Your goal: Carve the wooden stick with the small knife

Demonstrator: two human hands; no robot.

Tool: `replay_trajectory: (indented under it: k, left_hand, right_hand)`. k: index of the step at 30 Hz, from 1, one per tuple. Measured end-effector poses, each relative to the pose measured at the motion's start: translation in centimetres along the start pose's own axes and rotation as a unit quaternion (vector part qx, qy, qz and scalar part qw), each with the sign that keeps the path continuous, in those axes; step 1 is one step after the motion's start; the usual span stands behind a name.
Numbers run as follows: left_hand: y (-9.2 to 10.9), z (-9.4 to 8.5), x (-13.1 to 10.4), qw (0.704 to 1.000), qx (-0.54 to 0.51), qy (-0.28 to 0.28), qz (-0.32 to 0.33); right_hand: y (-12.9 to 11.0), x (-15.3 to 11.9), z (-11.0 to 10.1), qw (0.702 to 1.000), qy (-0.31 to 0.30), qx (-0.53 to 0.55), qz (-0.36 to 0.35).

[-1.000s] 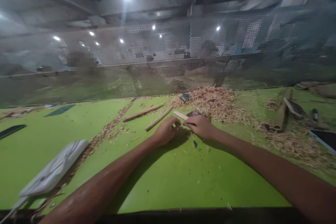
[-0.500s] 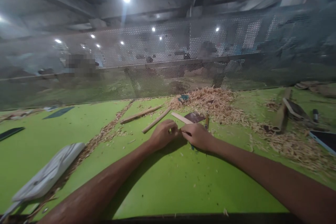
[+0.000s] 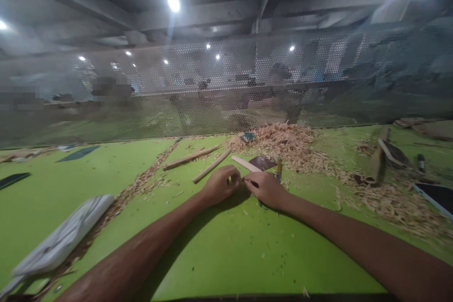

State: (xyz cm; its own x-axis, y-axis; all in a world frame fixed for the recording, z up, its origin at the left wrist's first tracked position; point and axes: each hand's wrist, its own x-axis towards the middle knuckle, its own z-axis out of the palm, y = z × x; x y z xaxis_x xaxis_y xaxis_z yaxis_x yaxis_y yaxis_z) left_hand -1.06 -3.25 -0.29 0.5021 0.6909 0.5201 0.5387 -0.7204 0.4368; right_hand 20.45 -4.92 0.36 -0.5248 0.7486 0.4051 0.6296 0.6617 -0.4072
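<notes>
Wood strip (image 3: 243, 162) lies just beyond the narrowly curled hands (image 3: 222, 185) (image 3: 268, 189); what they hold, I cannot tell.

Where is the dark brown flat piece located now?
In the head view, the brown piece lies just right of centre on the green table, between the right hand and the heap of shavings.

Mesh screen (image 3: 219, 113) along far edge of green table (image 3: 219, 257), ppl (image 3: 279, 78) behind it, blurred. Lights (image 3: 173, 3) on overhead. L side: dark slab (image 3: 13, 180) at view's edge, teal sheet (image 3: 78, 153) beyond, white bundle (image 3: 67, 233) nearer, stripes on it. R side: phone (image 3: 437, 198), w/ black marker (image 3: 421, 163) just beyond. Shavings (image 3: 288, 139) heaped by screen, more strewn nr phone.
</notes>
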Motion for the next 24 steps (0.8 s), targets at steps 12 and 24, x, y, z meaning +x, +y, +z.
replay_trajectory:
  k: [12,24]
  left_hand:
    - [0.41,0.19,0.01,0.999,0.034,0.0,-0.014]
    - [0.56,0.54,-0.03,0.998,0.053,0.003,-0.028]
  right_hand:
    - [0.27,-0.09,0.14,1.0,0.01,-0.001,-0.012]
    - [0.41,0.07,0.2,1.0,-0.013,-0.01,-0.011]
